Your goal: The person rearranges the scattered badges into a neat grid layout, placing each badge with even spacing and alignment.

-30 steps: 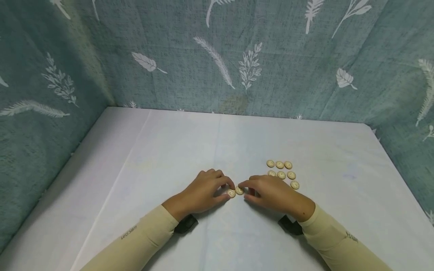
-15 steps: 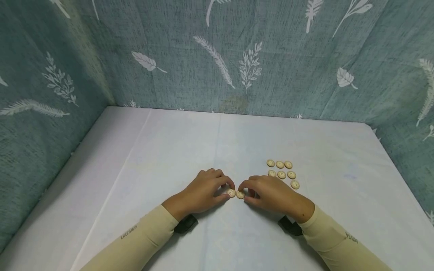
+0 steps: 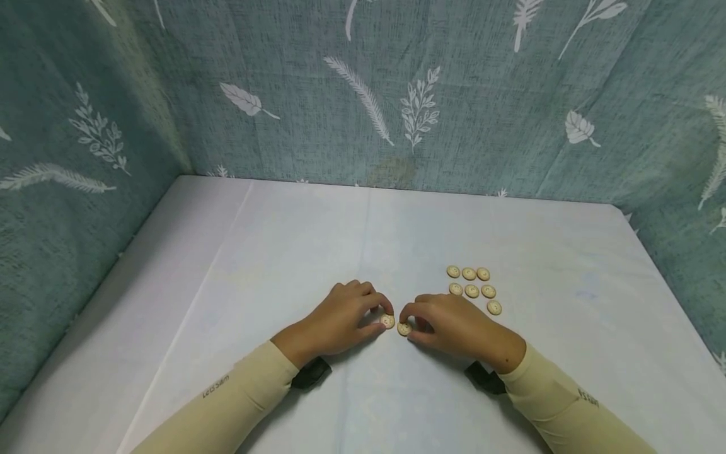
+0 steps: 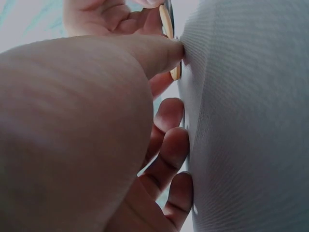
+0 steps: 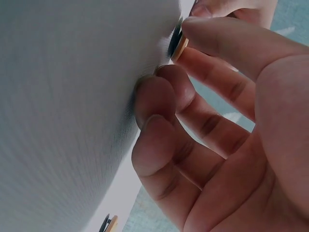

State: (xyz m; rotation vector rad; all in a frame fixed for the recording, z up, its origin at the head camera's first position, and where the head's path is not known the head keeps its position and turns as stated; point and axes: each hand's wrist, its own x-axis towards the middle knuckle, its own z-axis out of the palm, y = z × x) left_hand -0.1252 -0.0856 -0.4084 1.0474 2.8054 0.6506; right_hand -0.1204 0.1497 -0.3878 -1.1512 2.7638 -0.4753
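Observation:
Two round, pale wooden buttons lie side by side between my hands at the middle of the table in the head view. My left hand [image 3: 340,318] pinches the left button [image 3: 387,321] between thumb and index finger; in the left wrist view the thumb partly covers that button [image 4: 175,73]. My right hand [image 3: 454,323] holds the other button [image 3: 404,328] the same way, index finger at its far edge and thumb at its near edge. The right wrist view shows this button [image 5: 180,47] edge-on, close to the cloth. The remaining fingers of both hands curl against the table.
Beyond my right hand lie several more wooden buttons [image 3: 469,273] in two rows of three, with a single button [image 3: 494,307] nearer my wrist. A white cloth covers the table [image 3: 283,239]. Green leaf-patterned fabric [image 3: 306,126] walls its back and sides.
The right button has been drawn slightly right and toward me, opening a small gap from the left one. The left hand stays in place on its button.

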